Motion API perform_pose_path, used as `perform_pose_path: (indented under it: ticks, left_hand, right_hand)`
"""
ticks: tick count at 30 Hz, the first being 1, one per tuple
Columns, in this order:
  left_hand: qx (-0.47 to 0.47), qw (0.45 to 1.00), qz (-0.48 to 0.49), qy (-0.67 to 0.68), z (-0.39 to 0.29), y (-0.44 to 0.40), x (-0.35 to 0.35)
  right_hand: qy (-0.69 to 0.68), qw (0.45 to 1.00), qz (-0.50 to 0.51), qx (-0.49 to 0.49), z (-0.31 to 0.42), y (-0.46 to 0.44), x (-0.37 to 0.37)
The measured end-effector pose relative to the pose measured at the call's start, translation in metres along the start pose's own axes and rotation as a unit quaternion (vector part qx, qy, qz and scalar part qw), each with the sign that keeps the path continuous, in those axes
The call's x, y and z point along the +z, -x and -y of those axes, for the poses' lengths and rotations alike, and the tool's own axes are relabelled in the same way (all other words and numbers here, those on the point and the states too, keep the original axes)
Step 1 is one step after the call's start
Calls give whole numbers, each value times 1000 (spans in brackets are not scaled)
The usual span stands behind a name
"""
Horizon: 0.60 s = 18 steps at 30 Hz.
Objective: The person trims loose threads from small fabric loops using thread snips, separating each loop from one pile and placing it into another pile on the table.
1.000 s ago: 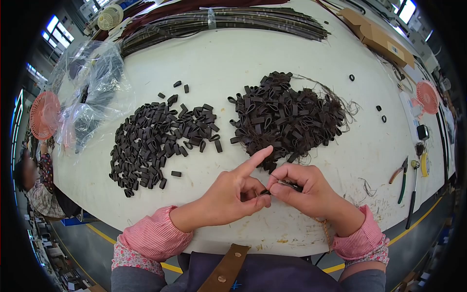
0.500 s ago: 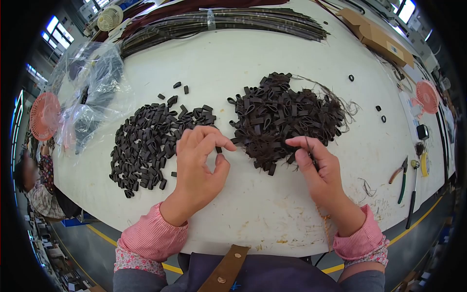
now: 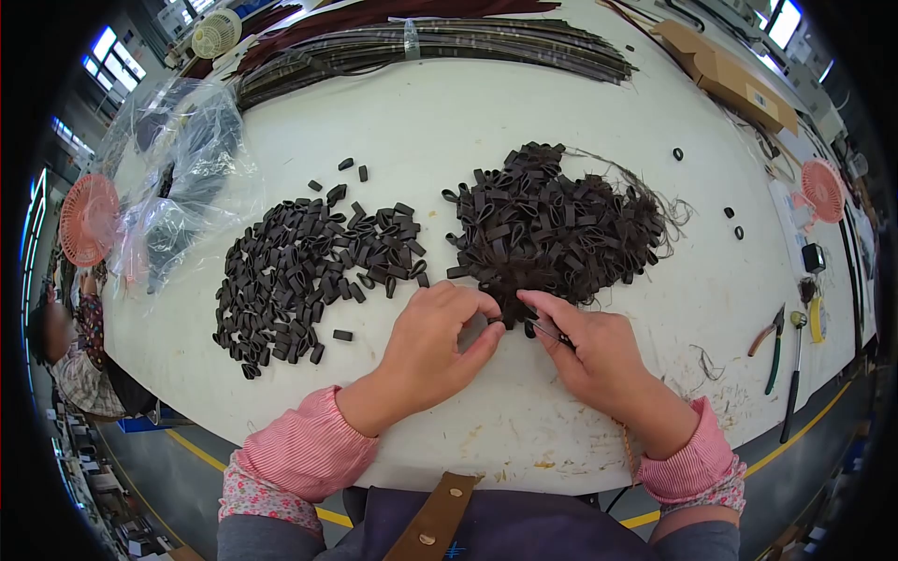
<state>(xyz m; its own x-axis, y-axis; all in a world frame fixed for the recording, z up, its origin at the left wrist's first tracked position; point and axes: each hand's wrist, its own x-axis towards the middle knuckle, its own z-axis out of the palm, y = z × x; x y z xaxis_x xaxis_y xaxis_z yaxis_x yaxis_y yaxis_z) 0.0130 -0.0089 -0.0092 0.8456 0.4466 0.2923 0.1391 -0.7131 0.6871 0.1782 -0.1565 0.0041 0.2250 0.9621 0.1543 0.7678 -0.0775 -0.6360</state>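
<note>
From my seat I see two bare hands over a broad off-white table (image 3: 402,122), near its middle. The left hand (image 3: 435,338) is curled, thumb and forefinger brought almost together at the near edge of the right-hand heap of dark brown fabric loops with frayed threads (image 3: 561,224); a dark bit shows at the tips, but I cannot tell whether they grip it. The right hand (image 3: 603,355), just to its right, is closed around a slim dark metal tool (image 3: 554,335), which points left toward the same heap.

Left of that heap, apart from it, I have a spread of neater dark brown loops (image 3: 281,271), with one loose loop (image 3: 343,335) on the near right side and a few more beyond the far edge. A crumpled clear plastic bag (image 3: 182,178) lies farther left. On the far side I make out a long bundle of dark strips (image 3: 505,42). At the right edge, pliers with orange and green handles (image 3: 778,324) lie beside a black-handled hammer (image 3: 791,393).
</note>
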Motion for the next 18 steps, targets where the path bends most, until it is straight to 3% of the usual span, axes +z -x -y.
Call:
perform_pose_path:
  ticks: [1,2,4,5,7,10,13,16,18]
  left_hand:
    - [-70,992,25,98,-2,2,0]
    - [-69,992,25,98,-3,3,-1]
    - [-199,926,111,303,-4,4,-4]
    - [-199,925,112,303,-6,3,-7]
    - [-251,838,170,454,-11,1,-14]
    - [-263,804,204,492,-13,-1,-19]
    - [-242,810,178,504,-11,1,-17]
    - [-237,834,159,472,-10,3,-16]
    - [-235,843,156,459,-11,3,-16]
  right_hand:
    - [0,1000,0,0,-1,0,0]
    - [-2,1000,-7,-3,-3,0,0]
    - [-4,1000,-15,-6,-4,0,0]
    - [-9,1000,-17,-4,-4,0,0]
    - [-15,1000,-19,0,-5,0,0]
    - [-42,998,-47,12,-1,-2,-7]
    - [-48,995,-11,86,14,-2,-25]
    - [-53,996,-64,-22,7,0,-18]
    - [-50,997,-52,-39,6,0,-18]
